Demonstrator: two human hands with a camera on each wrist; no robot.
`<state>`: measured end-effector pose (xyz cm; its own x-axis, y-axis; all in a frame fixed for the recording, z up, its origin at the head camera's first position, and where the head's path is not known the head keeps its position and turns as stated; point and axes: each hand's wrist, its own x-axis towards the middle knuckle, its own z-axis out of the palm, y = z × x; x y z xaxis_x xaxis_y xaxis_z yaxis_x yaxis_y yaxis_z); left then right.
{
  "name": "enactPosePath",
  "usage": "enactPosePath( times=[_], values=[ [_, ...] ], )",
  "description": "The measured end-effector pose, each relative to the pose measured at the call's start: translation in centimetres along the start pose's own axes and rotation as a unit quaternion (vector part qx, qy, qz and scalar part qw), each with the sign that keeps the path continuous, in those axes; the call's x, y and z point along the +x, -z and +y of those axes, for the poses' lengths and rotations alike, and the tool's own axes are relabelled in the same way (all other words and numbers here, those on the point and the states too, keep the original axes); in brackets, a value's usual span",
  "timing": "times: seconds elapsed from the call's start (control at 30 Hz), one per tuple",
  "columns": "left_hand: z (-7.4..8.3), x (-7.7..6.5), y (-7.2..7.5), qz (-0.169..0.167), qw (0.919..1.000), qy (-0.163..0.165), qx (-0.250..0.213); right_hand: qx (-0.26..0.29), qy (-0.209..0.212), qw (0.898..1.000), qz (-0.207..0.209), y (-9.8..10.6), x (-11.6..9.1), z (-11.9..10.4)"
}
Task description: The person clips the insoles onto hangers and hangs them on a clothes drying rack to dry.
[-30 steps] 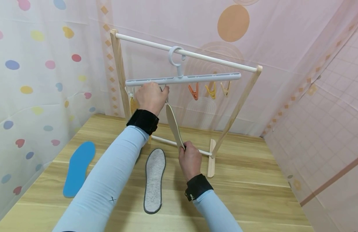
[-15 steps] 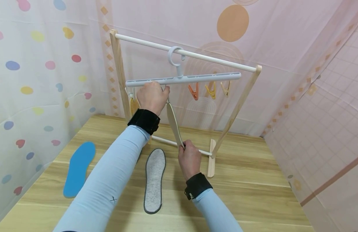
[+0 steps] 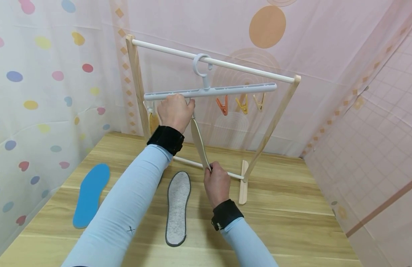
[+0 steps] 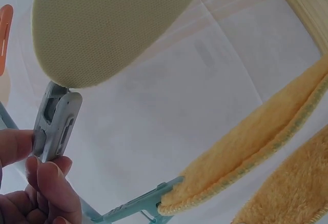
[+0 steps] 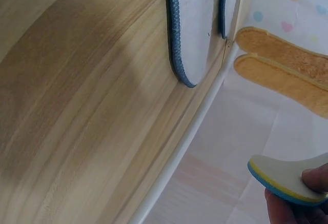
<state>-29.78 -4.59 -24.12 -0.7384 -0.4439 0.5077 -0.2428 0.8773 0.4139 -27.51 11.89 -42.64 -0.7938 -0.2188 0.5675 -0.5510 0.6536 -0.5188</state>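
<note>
A grey clip [image 4: 57, 121] is pinched between thumb and fingers of the left hand [image 3: 175, 113], below the left half of the hanger [image 3: 226, 90]. It is met by the top end of a beige insole [image 3: 198, 144]; whether that end is clamped cannot be told. The insole's lower end is pinched by the right hand [image 3: 217, 184], fingers closed on it, and it is held tilted above the table [image 3: 286, 222]. Farther right, three clips [image 3: 241, 106] are hung. At the left, furry insoles [image 4: 246, 144] are seen. A grey insole [image 3: 178, 207] is laid near, a blue insole [image 3: 91, 194] farther left.
</note>
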Motion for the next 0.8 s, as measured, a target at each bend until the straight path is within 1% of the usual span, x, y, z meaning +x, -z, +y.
enactPosePath(
  times=[0.17,0.4,0.63,0.8],
  values=[
    [0.1,0.0,0.0,-0.002,1.0,0.002,0.0,-0.007,0.003,1.0,-0.004,0.0,0.1,-0.2],
    [0.0,0.0,-0.1,0.007,0.9999,-0.008,0.005,-0.016,0.004,1.0,-0.025,0.0,0.4,-0.5],
    [0.1,-0.1,0.0,0.006,0.9999,-0.009,0.006,-0.012,0.013,1.0,-0.017,0.0,0.7,-0.9],
    [0.0,-0.1,0.0,0.008,0.9999,-0.01,0.005,-0.007,0.013,1.0,-0.021,0.2,1.0,-1.3]
  ],
)
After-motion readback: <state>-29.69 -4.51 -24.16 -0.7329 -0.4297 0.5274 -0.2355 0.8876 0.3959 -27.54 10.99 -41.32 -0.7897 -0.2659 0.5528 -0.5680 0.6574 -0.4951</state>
